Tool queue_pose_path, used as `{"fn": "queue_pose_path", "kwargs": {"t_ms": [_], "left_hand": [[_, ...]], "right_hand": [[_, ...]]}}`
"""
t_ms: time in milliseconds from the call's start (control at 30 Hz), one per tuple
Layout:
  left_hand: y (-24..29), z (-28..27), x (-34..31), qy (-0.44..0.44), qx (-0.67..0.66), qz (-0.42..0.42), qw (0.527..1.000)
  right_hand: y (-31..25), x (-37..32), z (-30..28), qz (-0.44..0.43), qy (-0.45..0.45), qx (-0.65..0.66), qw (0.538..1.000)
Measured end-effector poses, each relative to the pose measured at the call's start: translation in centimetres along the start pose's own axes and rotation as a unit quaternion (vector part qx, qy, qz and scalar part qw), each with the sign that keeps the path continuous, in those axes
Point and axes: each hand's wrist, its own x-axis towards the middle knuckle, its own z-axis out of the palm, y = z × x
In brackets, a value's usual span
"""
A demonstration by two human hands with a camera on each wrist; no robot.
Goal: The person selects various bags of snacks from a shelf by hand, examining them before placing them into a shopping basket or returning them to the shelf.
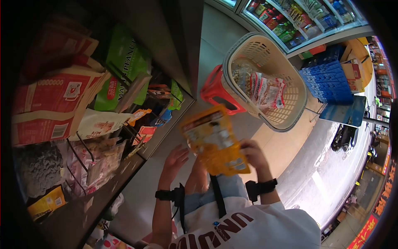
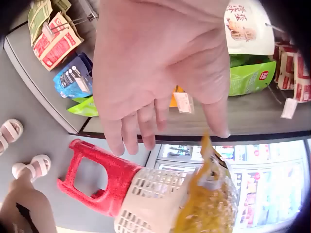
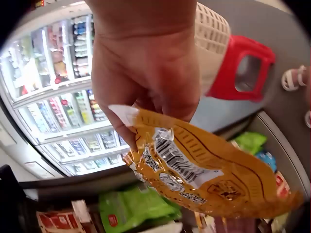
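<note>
My right hand (image 1: pixel 256 156) pinches the edge of a yellow snack bag (image 1: pixel 215 139), fingers and thumb at its barcode end. In the right wrist view the bag (image 3: pixel 194 170) tilts away below the right hand (image 3: pixel 150 82), its printed face and barcode showing. My left hand (image 1: pixel 176 161) is beside the bag with fingers extended and holds nothing. The left wrist view shows the left palm (image 2: pixel 160 63) bare, with the bag (image 2: pixel 209 189) just past the thumb tip. Beyond the bag stands a beige shopping basket (image 1: pixel 298 99) with several snack packs (image 1: pixel 265 91) inside.
A red stool (image 1: pixel 213 87) is beside the basket. On the left, shelves hold hanging snack packs, among them a green peanut bag (image 1: pixel 124 58) and red-and-tan packs (image 1: pixel 62 103). A lit drinks fridge (image 1: pixel 290 20) stands at the back. Blue crates (image 1: pixel 327 83) are at right, near the street.
</note>
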Motion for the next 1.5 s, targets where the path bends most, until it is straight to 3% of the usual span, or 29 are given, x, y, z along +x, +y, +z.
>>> {"fn": "queue_pose_path", "kwargs": {"t_ms": [100, 233, 300, 333, 400, 567, 633, 700, 733, 800, 900, 1033, 1100, 1267, 1367, 1433, 1500], "left_hand": [[0.0, -1.9, 0.1, 0.000, 0.066, 0.010, 0.998], [0.9, -3.0, -2.0, 0.105, -0.071, 0.059, 0.990], [1.5, -4.5, -3.4, 0.161, 0.049, 0.034, 0.985], [1.5, -4.9, -3.7, 0.167, 0.049, 0.035, 0.984], [2.1, -4.8, -4.4, 0.195, 0.080, 0.066, 0.975], [-0.3, -9.3, -5.7, 0.272, 0.152, 0.093, 0.946], [-1.2, -11.0, -5.4, 0.362, 0.194, 0.102, 0.906], [-0.8, -11.6, -5.3, 0.385, 0.213, 0.085, 0.894], [-0.5, -11.8, -5.2, 0.397, 0.229, 0.066, 0.886], [0.0, -12.4, -4.9, 0.406, 0.253, 0.049, 0.877], [0.0, -14.1, -4.1, 0.405, 0.263, 0.054, 0.874], [-0.2, -16.0, -2.2, 0.387, 0.221, 0.123, 0.887], [-0.1, -16.7, -1.2, 0.379, 0.216, 0.130, 0.890], [0.6, -16.7, 0.0, 0.354, 0.143, 0.114, 0.917], [0.0, -17.6, 0.9, 0.333, 0.107, 0.168, 0.922], [1.7, -15.5, 0.7, 0.355, 0.116, 0.109, 0.921], [1.8, -15.3, 1.1, 0.361, 0.113, 0.116, 0.918]], "right_hand": [[3.3, 0.6, 3.6, 0.128, -0.079, 0.022, 0.988], [7.3, 3.0, 5.3, 0.123, -0.106, 0.072, 0.984], [7.5, 4.5, 5.9, 0.125, -0.124, -0.252, 0.951], [7.7, 5.1, 6.3, 0.128, -0.129, -0.252, 0.951], [7.6, 6.2, 7.9, -0.017, -0.123, -0.362, 0.924], [7.8, 11.9, 12.7, -0.011, -0.162, -0.297, 0.941], [6.4, 13.1, 16.1, -0.021, -0.181, -0.308, 0.934], [6.1, 13.7, 19.6, -0.108, -0.130, -0.325, 0.931], [6.4, 14.5, 20.5, -0.106, -0.135, -0.323, 0.931], [7.5, 16.3, 21.6, -0.196, -0.173, -0.432, 0.863], [9.6, 17.7, 22.1, -0.181, -0.175, -0.465, 0.849], [10.9, 18.2, 21.6, -0.125, -0.226, -0.463, 0.848], [11.2, 17.7, 21.4, -0.070, -0.167, -0.444, 0.878], [12.2, 16.9, 21.0, -0.082, -0.145, -0.374, 0.912], [12.8, 16.9, 20.6, -0.081, -0.133, -0.357, 0.921], [12.9, 16.8, 20.6, -0.095, -0.133, -0.354, 0.921], [12.8, 16.6, 20.7, -0.104, -0.133, -0.345, 0.923]]}}
